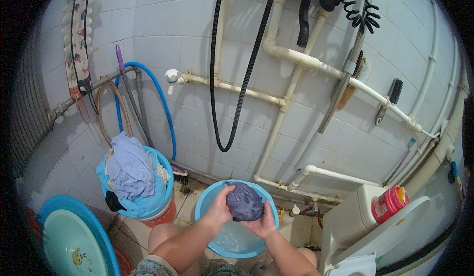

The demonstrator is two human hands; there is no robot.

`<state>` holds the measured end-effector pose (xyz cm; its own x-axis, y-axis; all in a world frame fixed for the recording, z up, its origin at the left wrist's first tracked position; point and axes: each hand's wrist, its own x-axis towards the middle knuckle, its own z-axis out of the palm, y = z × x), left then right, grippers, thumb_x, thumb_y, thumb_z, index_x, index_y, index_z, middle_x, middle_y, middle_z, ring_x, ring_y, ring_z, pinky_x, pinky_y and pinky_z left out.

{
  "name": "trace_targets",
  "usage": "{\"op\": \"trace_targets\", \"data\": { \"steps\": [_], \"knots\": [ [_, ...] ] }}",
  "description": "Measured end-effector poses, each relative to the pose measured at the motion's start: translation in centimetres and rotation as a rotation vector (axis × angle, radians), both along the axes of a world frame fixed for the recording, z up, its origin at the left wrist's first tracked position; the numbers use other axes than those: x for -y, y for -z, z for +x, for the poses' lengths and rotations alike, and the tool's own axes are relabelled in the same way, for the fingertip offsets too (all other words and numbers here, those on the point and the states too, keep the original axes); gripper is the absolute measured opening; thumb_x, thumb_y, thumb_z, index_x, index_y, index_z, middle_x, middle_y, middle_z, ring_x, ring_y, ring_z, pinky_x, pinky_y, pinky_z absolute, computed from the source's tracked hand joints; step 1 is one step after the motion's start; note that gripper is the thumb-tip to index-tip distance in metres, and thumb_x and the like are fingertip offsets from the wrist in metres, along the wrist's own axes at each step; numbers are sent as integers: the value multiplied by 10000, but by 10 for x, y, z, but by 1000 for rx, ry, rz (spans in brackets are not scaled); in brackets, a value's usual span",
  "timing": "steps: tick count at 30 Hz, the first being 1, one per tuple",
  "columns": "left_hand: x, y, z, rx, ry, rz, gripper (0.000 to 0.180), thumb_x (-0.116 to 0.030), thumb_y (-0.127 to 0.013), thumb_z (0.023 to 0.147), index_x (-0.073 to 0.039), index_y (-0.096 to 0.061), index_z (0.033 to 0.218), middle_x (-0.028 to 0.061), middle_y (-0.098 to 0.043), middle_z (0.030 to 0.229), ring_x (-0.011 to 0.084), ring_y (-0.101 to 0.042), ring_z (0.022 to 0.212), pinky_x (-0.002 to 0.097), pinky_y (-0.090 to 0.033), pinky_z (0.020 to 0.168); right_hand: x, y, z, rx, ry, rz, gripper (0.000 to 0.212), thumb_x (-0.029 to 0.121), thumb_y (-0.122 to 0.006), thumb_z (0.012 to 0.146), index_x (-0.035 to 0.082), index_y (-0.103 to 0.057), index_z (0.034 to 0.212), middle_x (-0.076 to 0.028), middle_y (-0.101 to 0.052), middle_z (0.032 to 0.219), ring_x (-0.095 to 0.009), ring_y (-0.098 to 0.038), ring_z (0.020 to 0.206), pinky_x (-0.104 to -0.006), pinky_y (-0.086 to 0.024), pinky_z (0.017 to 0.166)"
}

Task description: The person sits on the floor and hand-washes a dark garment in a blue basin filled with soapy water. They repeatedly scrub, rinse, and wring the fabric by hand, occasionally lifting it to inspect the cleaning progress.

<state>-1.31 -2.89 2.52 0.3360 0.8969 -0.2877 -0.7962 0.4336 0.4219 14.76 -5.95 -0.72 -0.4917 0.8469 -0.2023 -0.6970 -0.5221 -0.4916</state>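
Note:
Between my two hands is a bunched-up wad of dark purple-grey wet cloth (244, 201), held above a light blue basin (203, 195). My left hand (220, 206) grips the wad from its left side, fingers curved round it. From below and the right, my right hand (263, 222) cups it. Cloudy water (236, 239) lies in the basin under the cloth. The cloth's folds hide parts of the fingers.
A bucket (166, 205) piled with light blue cloth (131, 170) stands left. Nested basins (69, 241) are at lower left. On the right is a toilet (345, 226) with a red tub (387, 206) on its tank. A black hose (214, 78) hangs ahead; a pump bottle (291, 214) stands beside the basin.

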Motion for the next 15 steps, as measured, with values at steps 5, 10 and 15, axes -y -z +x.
{"op": "trace_targets", "data": {
  "steps": [5, 10, 15],
  "knots": [
    [-9, 34, -2, -77, 30, -20, 334, -333, -514, 871, -56, -501, 1056, 75, -583, 994, 226, -555, 995, 388, -471, 836, -13, -1, 5, 449, 404, 230, 401, 180, -617, 819, 73, -450, 1167, -95, -533, 1111, -229, -517, 1023, -332, -417, 890],
    [6, 42, 13, -338, -1, -12, 300, -361, -521, 877, -65, -522, 926, 54, -567, 836, 186, -576, 826, 341, -494, 694, 13, -26, -25, 1137, 630, 887, 316, 143, -696, 724, 44, -515, 963, -63, -543, 916, -220, -520, 836, -303, -408, 804],
    [11, 53, 23, -81, -6, -5, 283, -379, -545, 861, -103, -538, 796, 16, -554, 721, 147, -545, 653, 322, -466, 612, 38, -32, -54, 1572, 451, 1174, 216, 239, -685, 706, 57, -581, 758, -102, -574, 798, -295, -549, 774, -379, -438, 678]
  ]
}}
